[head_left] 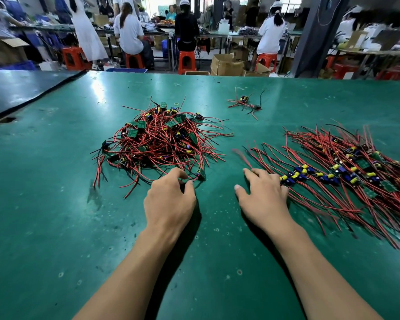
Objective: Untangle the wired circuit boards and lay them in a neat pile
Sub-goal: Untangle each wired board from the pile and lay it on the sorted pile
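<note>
On the table [44, 215] lies a tangle [157, 139] of red-wired boards; at the tangle's near edge the left hand [170, 199] pinches a wire [195, 179] of one board [201, 174]; right of the tangle the right hand [262, 197] rests flat, fingers spread, on the rows [346, 179]; beyond the tangle, rightward, sits a small bunch [244, 103]; far behind it people [129, 33] sit on stools [187, 61].

The scene is brightly lit from overhead. White glare is reflected off the green table mat [97, 93]. Soft shadows are cast beside the left hand [169, 199] and right hand [261, 195]. Edges are bowed by the lens; one red wire [240, 155] is smeared by motion.
</note>
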### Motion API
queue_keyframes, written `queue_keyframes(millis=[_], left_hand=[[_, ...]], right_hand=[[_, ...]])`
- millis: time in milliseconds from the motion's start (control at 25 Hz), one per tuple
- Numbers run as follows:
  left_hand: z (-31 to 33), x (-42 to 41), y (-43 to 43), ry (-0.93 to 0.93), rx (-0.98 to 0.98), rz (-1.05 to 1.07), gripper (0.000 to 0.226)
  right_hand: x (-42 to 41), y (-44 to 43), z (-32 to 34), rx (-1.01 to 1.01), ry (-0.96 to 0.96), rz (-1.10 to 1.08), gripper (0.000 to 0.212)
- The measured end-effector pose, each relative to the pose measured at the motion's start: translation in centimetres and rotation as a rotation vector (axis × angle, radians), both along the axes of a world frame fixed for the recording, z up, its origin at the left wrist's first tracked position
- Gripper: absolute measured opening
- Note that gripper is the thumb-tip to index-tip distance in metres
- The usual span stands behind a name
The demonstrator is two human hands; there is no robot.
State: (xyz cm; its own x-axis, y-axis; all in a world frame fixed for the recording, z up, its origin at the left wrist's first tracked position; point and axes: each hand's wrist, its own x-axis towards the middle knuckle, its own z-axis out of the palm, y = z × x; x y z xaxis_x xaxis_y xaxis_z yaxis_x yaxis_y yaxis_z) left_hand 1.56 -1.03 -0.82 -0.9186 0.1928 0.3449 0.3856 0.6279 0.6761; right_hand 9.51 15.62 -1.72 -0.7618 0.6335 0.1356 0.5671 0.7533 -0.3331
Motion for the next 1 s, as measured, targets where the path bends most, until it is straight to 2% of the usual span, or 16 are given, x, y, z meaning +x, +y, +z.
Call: queue_keyframes(millis=[160, 320, 440, 520, 600, 640, 720, 800, 840, 920, 1000], left_hand=[[0.3, 0.8, 0.5, -0.076, 0.156, -0.055, 0.012], [1.0, 1.5, 1.0, -0.152, 0.343, -0.228, 0.005], [1.7, 1.9, 0.9, -0.505, 0.6, -0.52, 0.006], [2.2, 1.8, 0.8, -0.751, 0.717, -0.615, 0.025], [2.4, 1.2, 0.7, -0.899, 0.76, -0.573, 0.04], [2.2, 0.9, 0.6, -0.934, 0.757, -0.544, 0.039], [1.9, 0.8, 0.6, -0.951, 0.701, -0.544, 0.023], [1.5, 1.0, 0.7, -0.961, 0.679, -0.581, 0.005], [1.5, 1.1, 0.8, -0.97, 0.684, -0.591, 0.003], [1.6, 1.2, 1.0, -0.975, 0.713, -0.58, 0.001], [1.7, 1.0, 1.0, -0.978, 0.767, -0.57, 0.008]], right_hand=[[-0.1, 0.0, -0.3, 0.0, 0.036, 0.009, 0.06], [0.0, -0.9, 0.2, -0.114, 0.221, 0.227, 0.061], [-0.2, -1.5, 0.2, -0.212, 0.345, 0.393, 0.047], [-0.1, -1.4, 0.3, -0.266, 0.464, 0.364, 0.035], [0.0, -1.6, 0.9, -0.503, 0.597, 0.265, 0.029], [-0.1, -1.7, 1.4, -0.693, 0.688, 0.234, 0.026], [-0.3, -2.0, 2.5, -1.077, 0.898, 0.209, 0.02], [-0.2, -2.0, 3.6, -1.371, 1.056, 0.234, 0.023], [-0.1, -2.0, 4.0, -1.475, 1.074, 0.252, 0.023], [0.3, -2.2, 4.6, -1.584, 0.982, 0.284, 0.023], [0.5, -2.9, 4.7, -1.556, 0.811, 0.306, 0.025]])
